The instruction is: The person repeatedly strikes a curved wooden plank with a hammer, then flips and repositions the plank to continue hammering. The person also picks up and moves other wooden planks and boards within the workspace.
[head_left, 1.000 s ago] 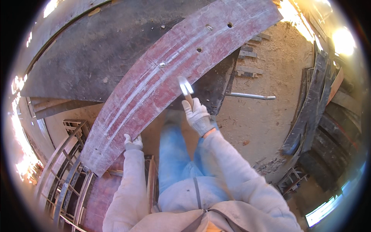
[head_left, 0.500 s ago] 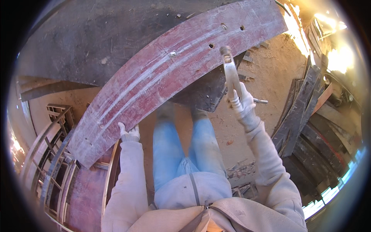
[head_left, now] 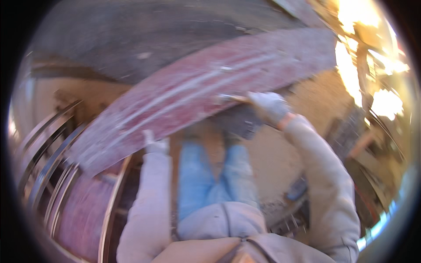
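**Hammer (head_left: 237, 98) level with the near edge of a curved red panel (head_left: 180, 98)**

On my feed the gloved right hand (head_left: 269, 107) is closed around the hammer's handle, the head pointing left of that grip, over the panel. The gloved left hand (head_left: 157, 144) is at the panel's near edge, left of the hammer; its thumb shows, but I cannot tell whether the fingers clasp underneath. The panel spreads beyond both hands.

I judge that a loose left hold could let the panel shift, and a glancing blow could skid the hammer toward that hand.

Blur smears the hammer head, so I cannot tell whether it touches. Glare swamps the area beyond the right hand.
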Motion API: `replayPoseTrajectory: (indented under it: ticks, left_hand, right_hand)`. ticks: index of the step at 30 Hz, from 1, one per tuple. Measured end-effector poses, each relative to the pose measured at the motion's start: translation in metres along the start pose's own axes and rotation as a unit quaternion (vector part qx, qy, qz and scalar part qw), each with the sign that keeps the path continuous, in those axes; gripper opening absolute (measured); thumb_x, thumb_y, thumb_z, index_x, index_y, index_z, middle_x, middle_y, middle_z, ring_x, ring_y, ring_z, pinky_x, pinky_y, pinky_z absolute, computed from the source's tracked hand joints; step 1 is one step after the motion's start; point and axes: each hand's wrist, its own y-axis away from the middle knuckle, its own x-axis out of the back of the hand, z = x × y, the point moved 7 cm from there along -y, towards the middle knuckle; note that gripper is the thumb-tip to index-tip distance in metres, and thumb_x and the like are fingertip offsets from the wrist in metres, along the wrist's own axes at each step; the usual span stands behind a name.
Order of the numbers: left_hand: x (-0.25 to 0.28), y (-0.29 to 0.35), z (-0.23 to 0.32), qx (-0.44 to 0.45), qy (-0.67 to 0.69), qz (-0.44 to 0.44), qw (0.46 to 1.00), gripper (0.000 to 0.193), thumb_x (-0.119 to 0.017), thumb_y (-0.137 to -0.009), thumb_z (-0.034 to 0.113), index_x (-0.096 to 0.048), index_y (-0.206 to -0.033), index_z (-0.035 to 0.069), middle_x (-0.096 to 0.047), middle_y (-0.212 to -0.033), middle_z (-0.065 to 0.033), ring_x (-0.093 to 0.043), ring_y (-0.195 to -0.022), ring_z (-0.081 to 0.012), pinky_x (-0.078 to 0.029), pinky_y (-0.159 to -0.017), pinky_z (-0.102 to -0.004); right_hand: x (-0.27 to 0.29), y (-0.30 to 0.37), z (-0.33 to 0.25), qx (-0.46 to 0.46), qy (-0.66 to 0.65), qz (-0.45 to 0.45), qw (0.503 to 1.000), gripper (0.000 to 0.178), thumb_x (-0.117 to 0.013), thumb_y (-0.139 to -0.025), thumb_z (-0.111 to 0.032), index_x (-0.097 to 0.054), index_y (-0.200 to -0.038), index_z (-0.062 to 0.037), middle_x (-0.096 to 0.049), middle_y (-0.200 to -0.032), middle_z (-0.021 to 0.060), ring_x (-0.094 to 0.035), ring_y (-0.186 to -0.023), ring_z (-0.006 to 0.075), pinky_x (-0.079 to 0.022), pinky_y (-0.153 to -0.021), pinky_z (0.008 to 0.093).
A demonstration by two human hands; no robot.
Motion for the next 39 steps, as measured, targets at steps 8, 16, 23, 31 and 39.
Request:
replayPoseTrajectory:
  ticks: [8, 16, 23, 31, 39]
  left_hand:
    - [0.019, 0.004, -0.024, 0.033, 0.022, 0.162, 0.986, 0.084, -0.078, -0.094, 0.051, -0.04, -0.159, 0.014, -0.046, -0.161, -0.0097, -0.046, -0.146, -0.0349, -0.044, -0.115, -0.0597]
    - [0.009, 0.02, -0.016, -0.025, 0.002, 0.169, 0.985, 0.07, -0.073, -0.099, 0.048, -0.045, -0.155, 0.017, -0.057, -0.15, -0.0081, -0.057, -0.134, -0.0319, -0.046, -0.111, -0.0627]
    - [0.001, 0.005, -0.002, -0.014, -0.005, 0.019, 1.0, 0.062, -0.06, -0.104, 0.054, -0.054, -0.147, 0.009, -0.062, -0.147, -0.0117, -0.059, -0.135, -0.0324, -0.048, -0.115, -0.0541]
    - [0.043, -0.013, 0.0, -0.008, 0.04, 0.186, 0.982, 0.072, -0.08, -0.09, 0.051, -0.056, -0.147, 0.015, -0.062, -0.147, -0.008, -0.059, -0.134, -0.0337, -0.051, -0.112, -0.0557]
    - [0.033, -0.004, 0.004, -0.025, 0.029, 0.198, 0.979, 0.074, -0.078, -0.092, 0.05, -0.052, -0.15, 0.012, -0.057, -0.153, -0.009, -0.056, -0.138, -0.0318, -0.048, -0.116, -0.0548]
  right_hand:
    - [-0.073, 0.034, 0.1, -0.098, 0.08, -0.07, 0.989, 0.016, -0.068, -0.085, -0.015, -0.058, -0.097, -0.0113, -0.068, -0.077, 0.0173, -0.068, -0.07, 0.0422, -0.05, -0.062, 0.0535]
    - [-0.067, 0.045, 0.082, -0.162, 0.027, -0.035, 0.986, 0.015, -0.065, -0.088, -0.011, -0.063, -0.102, -0.0112, -0.069, -0.08, 0.018, -0.068, -0.074, 0.0439, -0.05, -0.066, 0.0579]
    - [-0.014, 0.014, 0.048, -0.107, 0.006, -0.045, 0.993, 0.004, -0.062, -0.091, -0.013, -0.065, -0.093, -0.0105, -0.074, -0.081, 0.0152, -0.074, -0.079, 0.0377, -0.057, -0.067, 0.0521]
    - [-0.023, 0.018, 0.048, -0.16, 0.004, -0.166, 0.973, 0.01, -0.06, -0.094, -0.013, -0.066, -0.101, -0.0071, -0.076, -0.088, 0.018, -0.076, -0.087, 0.038, -0.059, -0.075, 0.0505]
    - [0.002, 0.006, 0.036, -0.092, 0.001, -0.142, 0.986, 0.011, -0.062, -0.095, -0.011, -0.069, -0.1, -0.0056, -0.076, -0.089, 0.0189, -0.076, -0.086, 0.0375, -0.06, -0.075, 0.0486]
